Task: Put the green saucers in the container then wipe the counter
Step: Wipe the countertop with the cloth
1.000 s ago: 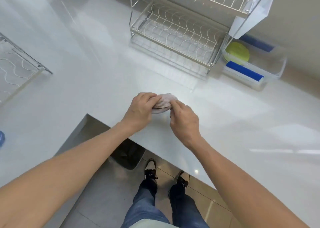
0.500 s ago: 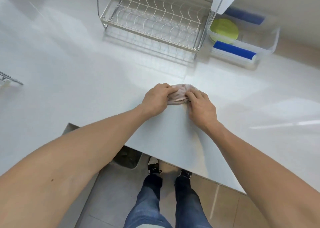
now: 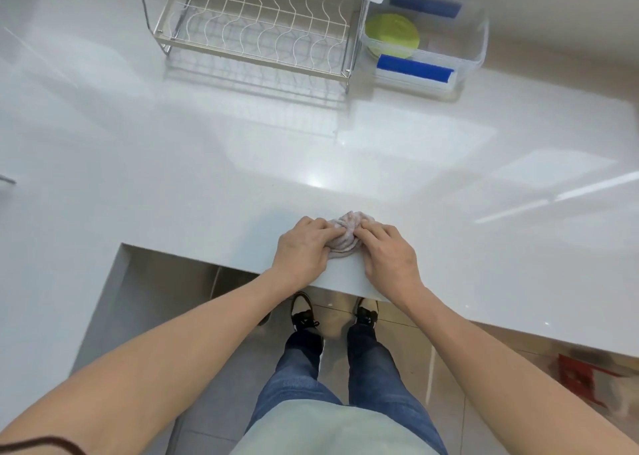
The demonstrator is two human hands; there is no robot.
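Note:
A bunched pinkish-grey cloth lies on the white counter close to its front edge. My left hand grips the cloth's left side and my right hand grips its right side, fingers pressed into the folds. Green saucers sit stacked inside a clear plastic container with blue handles at the back right of the counter.
A wire dish rack stands at the back, left of the container. The counter has a cut-out corner at my left. My legs and shoes show on the tiled floor below. A red object sits on the floor at right.
Both hands have stayed on the cloth and bunched it tighter near the counter's front edge. The view has shifted, so the rack and container sit further up the frame.

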